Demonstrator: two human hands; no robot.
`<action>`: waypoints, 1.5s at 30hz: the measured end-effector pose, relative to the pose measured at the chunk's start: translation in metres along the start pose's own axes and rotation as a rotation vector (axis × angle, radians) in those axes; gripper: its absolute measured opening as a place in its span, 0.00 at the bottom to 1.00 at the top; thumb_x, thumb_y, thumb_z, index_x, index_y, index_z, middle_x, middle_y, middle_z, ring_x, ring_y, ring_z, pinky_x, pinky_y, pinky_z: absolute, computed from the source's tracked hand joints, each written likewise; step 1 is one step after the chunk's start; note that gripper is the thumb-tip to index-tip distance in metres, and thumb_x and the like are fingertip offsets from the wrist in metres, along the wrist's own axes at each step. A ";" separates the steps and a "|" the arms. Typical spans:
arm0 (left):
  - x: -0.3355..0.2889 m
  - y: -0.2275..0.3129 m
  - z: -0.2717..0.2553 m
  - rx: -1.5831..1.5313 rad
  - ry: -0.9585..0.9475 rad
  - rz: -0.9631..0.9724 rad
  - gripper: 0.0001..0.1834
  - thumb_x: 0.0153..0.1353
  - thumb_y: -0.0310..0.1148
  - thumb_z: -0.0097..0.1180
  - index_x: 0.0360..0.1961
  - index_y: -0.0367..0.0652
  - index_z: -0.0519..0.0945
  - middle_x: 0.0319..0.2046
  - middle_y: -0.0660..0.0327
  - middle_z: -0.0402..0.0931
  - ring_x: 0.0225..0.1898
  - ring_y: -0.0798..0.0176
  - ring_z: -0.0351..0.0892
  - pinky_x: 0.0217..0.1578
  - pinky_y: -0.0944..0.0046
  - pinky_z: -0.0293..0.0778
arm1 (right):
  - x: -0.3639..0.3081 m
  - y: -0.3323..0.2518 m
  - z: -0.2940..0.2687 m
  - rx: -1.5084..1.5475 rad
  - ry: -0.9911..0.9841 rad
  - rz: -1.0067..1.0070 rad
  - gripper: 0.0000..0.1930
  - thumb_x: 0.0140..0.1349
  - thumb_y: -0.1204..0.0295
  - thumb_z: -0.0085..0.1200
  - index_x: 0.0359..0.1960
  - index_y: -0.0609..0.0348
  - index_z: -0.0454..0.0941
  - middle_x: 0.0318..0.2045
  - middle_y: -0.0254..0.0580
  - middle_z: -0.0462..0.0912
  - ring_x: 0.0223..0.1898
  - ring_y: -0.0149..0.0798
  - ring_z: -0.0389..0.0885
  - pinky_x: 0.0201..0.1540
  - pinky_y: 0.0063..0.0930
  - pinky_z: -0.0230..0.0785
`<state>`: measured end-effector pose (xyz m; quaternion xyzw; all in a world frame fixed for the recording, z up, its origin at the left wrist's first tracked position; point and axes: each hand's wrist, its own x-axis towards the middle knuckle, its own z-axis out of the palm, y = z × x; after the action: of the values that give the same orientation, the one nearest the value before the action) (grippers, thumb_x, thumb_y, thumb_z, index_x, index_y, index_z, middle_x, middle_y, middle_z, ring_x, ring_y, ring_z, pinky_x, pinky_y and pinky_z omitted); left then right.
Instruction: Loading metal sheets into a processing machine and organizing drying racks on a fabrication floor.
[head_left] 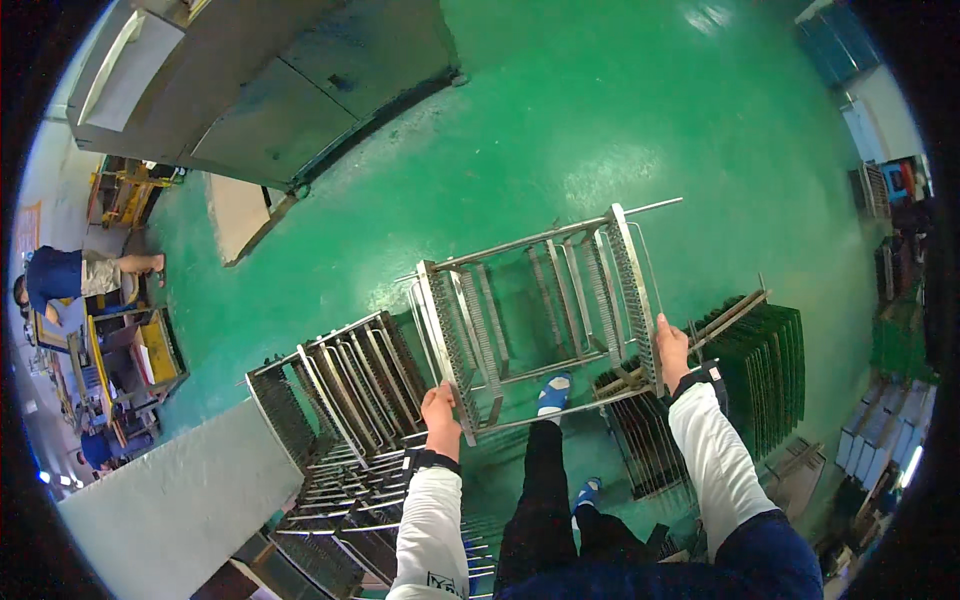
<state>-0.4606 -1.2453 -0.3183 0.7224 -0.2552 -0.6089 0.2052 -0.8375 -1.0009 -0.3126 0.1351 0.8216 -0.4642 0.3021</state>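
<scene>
Both hands carry a metal slotted rack (637, 300) with toothed side bars and long round rods, its middle open so the floor shows through. My left hand (440, 412) is closed round the near end of its left side bar. At the right side bar, my right hand (672, 345) is closed on the frame. The rack hangs in front of my legs, tilted up to the right. Beside my left hand stand several similar racks (345, 385), packed together. Green boards (760, 375) stand upright in rows to the right of my right hand.
Metal rods (350, 490) of more racks stick out at lower left, beside a grey panel (200, 490). A large grey cabinet (330, 90) stands far left on the green floor (540, 120). A person (60, 280) works at the left edge near a yellow-sided cart (155, 350).
</scene>
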 end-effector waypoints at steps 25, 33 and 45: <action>0.012 -0.090 0.057 1.235 -0.188 0.379 0.27 0.50 0.33 0.60 0.53 0.39 0.70 0.39 0.49 0.78 0.38 0.51 0.78 0.40 0.56 0.71 | -0.123 0.097 -0.038 0.019 -0.555 0.351 0.15 0.60 0.61 0.55 0.35 0.62 0.79 0.30 0.36 0.82 0.32 0.29 0.77 0.35 0.26 0.70; -0.048 -0.099 0.035 1.346 -0.367 0.518 0.23 0.52 0.30 0.60 0.49 0.34 0.72 0.37 0.52 0.78 0.39 0.55 0.76 0.41 0.60 0.70 | -0.235 0.179 -0.098 -0.151 -0.561 0.391 0.16 0.57 0.58 0.55 0.28 0.61 0.81 0.23 0.38 0.82 0.23 0.33 0.77 0.29 0.30 0.69; -0.168 -0.187 0.017 1.231 -0.662 0.284 0.18 0.52 0.27 0.58 0.44 0.32 0.75 0.28 0.57 0.76 0.25 0.66 0.71 0.26 0.64 0.69 | -0.355 0.312 -0.229 -0.021 -0.269 0.235 0.18 0.58 0.57 0.50 0.31 0.60 0.81 0.26 0.45 0.82 0.30 0.46 0.80 0.36 0.38 0.70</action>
<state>-0.4765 -0.9944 -0.3051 0.4442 -0.6932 -0.5092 -0.2508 -0.4887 -0.6200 -0.2163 0.1635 0.7572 -0.4308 0.4629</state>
